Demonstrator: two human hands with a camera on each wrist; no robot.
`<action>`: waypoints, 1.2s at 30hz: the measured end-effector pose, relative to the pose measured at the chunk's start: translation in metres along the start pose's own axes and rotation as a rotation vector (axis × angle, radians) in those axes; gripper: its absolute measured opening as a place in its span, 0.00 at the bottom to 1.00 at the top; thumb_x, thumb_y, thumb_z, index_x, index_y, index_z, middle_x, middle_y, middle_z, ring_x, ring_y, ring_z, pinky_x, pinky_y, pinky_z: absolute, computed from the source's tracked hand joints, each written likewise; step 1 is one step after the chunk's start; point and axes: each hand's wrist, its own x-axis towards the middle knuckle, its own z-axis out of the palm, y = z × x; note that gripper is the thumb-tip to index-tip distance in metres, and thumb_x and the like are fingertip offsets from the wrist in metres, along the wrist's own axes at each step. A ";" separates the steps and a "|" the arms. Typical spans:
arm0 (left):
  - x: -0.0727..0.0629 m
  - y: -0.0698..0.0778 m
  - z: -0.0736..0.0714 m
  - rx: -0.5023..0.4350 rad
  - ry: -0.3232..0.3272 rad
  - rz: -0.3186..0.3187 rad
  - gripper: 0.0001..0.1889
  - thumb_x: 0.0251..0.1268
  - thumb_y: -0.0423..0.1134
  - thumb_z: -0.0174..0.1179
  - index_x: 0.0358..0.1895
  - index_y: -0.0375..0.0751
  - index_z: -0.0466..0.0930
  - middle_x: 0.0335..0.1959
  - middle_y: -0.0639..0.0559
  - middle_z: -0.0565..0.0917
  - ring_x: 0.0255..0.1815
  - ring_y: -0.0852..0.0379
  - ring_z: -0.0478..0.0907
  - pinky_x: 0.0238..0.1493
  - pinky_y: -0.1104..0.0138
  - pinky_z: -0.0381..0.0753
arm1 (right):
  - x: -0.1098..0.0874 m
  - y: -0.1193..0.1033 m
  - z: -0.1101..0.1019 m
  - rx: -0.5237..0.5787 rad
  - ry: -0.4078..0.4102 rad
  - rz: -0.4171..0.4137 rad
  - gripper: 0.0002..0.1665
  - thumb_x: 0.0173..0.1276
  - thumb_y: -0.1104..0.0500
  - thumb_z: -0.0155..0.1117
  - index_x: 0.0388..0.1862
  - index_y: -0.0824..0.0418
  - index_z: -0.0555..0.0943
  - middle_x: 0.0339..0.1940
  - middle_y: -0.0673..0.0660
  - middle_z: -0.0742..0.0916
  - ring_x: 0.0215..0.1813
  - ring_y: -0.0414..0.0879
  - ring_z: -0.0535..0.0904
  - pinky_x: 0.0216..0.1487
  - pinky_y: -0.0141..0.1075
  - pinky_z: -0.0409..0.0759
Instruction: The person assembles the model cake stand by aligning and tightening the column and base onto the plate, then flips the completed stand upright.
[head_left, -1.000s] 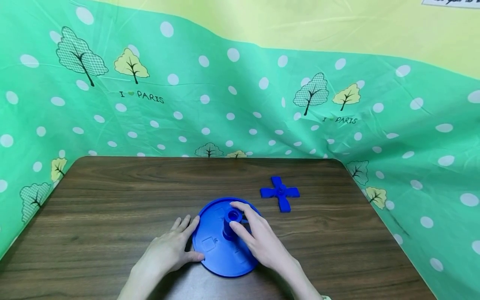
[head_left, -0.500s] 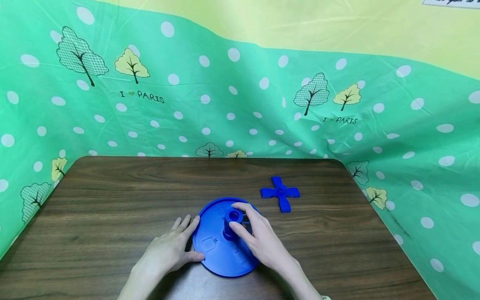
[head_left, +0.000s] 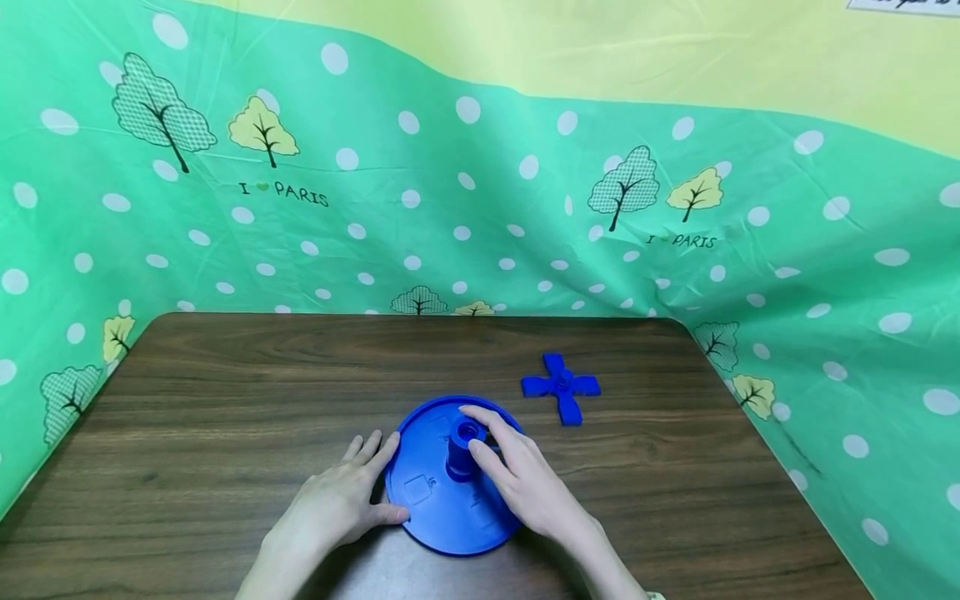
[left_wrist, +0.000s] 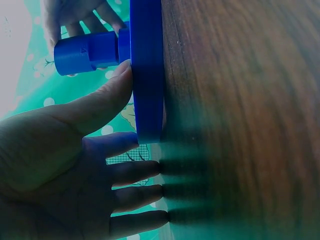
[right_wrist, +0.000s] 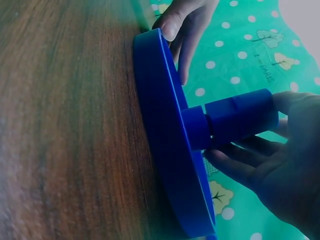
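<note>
A round blue disc (head_left: 453, 525) with a raised rim lies flat on the table, and a hollow blue tube (head_left: 461, 463) stands upright at its middle. On the left, my hand (head_left: 334, 502) has its fingers spread, the thumb on the disc's rim and the index fingertip at its edge. The left wrist view shows the other left fingers straight, their tips down at the tabletop. My right hand (head_left: 531, 483) holds the tube from the right, with the thumb and index finger by its top end. Lower right fingers (right_wrist: 232, 167) curl in beside the tube's base in the right wrist view.
A blue four-armed cross piece (head_left: 562, 387) lies on the wooden table (head_left: 225, 400), behind and right of the disc. Green dotted cloth (head_left: 480, 192) hangs along the table's back and sides.
My right thumb has shifted slightly right on the tube's top, and the index fingertip has moved a little left. The left hand, disc and cross piece keep their places.
</note>
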 end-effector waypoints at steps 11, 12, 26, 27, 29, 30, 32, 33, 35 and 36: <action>-0.001 0.002 -0.001 -0.008 0.001 0.005 0.53 0.55 0.64 0.72 0.82 0.51 0.59 0.83 0.39 0.61 0.83 0.33 0.56 0.66 0.23 0.63 | -0.001 0.000 0.002 0.038 0.035 0.043 0.25 0.77 0.41 0.60 0.70 0.35 0.69 0.67 0.48 0.83 0.59 0.45 0.84 0.59 0.41 0.86; 0.000 0.002 -0.001 -0.009 0.001 0.004 0.52 0.55 0.64 0.72 0.82 0.51 0.59 0.83 0.39 0.61 0.83 0.33 0.56 0.66 0.23 0.63 | -0.001 0.000 0.002 0.043 0.032 0.045 0.27 0.77 0.41 0.61 0.72 0.34 0.68 0.69 0.49 0.82 0.61 0.46 0.84 0.60 0.43 0.85; -0.002 0.000 -0.001 0.003 -0.002 -0.002 0.52 0.55 0.64 0.72 0.82 0.51 0.59 0.83 0.40 0.61 0.83 0.34 0.56 0.65 0.23 0.65 | 0.001 0.000 0.001 0.065 -0.043 0.041 0.30 0.82 0.50 0.52 0.76 0.26 0.63 0.80 0.43 0.71 0.82 0.48 0.65 0.80 0.60 0.65; -0.002 -0.001 -0.001 0.003 -0.002 -0.003 0.52 0.55 0.64 0.72 0.82 0.51 0.59 0.83 0.40 0.61 0.83 0.34 0.56 0.65 0.23 0.65 | 0.002 0.000 0.001 0.068 -0.054 0.044 0.29 0.82 0.50 0.52 0.76 0.26 0.63 0.80 0.43 0.71 0.83 0.49 0.65 0.80 0.60 0.64; -0.002 -0.001 -0.001 0.003 -0.005 -0.006 0.52 0.55 0.64 0.72 0.82 0.51 0.59 0.83 0.40 0.61 0.83 0.34 0.56 0.65 0.24 0.65 | 0.001 0.001 0.001 0.073 -0.070 0.052 0.28 0.82 0.48 0.52 0.76 0.27 0.64 0.80 0.43 0.71 0.83 0.49 0.65 0.80 0.61 0.63; -0.002 -0.001 -0.001 0.003 -0.007 -0.007 0.52 0.55 0.65 0.72 0.82 0.51 0.59 0.83 0.40 0.61 0.83 0.35 0.56 0.65 0.24 0.65 | 0.001 0.001 0.001 0.076 -0.074 0.058 0.27 0.83 0.47 0.52 0.75 0.27 0.64 0.80 0.44 0.72 0.83 0.49 0.65 0.80 0.61 0.63; -0.002 -0.001 -0.001 0.005 -0.011 -0.013 0.52 0.55 0.65 0.71 0.82 0.52 0.59 0.83 0.41 0.61 0.84 0.35 0.56 0.66 0.24 0.65 | 0.000 0.002 0.000 0.080 -0.073 0.066 0.26 0.82 0.46 0.52 0.75 0.27 0.65 0.79 0.44 0.72 0.83 0.50 0.65 0.80 0.61 0.63; -0.001 -0.001 -0.001 0.006 -0.013 -0.017 0.52 0.55 0.65 0.71 0.82 0.52 0.59 0.83 0.41 0.60 0.84 0.36 0.56 0.66 0.24 0.64 | 0.000 0.002 0.000 0.083 -0.067 0.069 0.26 0.82 0.46 0.53 0.75 0.27 0.66 0.79 0.44 0.73 0.82 0.50 0.66 0.80 0.61 0.64; -0.001 -0.001 -0.002 0.005 -0.012 -0.020 0.53 0.55 0.65 0.71 0.82 0.53 0.58 0.83 0.42 0.60 0.84 0.36 0.55 0.66 0.24 0.64 | 0.001 0.002 0.000 0.085 -0.055 0.070 0.25 0.81 0.44 0.54 0.74 0.29 0.67 0.77 0.44 0.75 0.80 0.49 0.70 0.78 0.57 0.68; -0.001 -0.001 -0.002 0.003 -0.009 -0.021 0.53 0.55 0.65 0.71 0.82 0.53 0.58 0.83 0.42 0.60 0.84 0.36 0.55 0.67 0.24 0.64 | 0.002 0.002 0.000 0.085 -0.050 0.069 0.25 0.81 0.44 0.55 0.73 0.30 0.68 0.75 0.45 0.76 0.77 0.49 0.73 0.76 0.54 0.72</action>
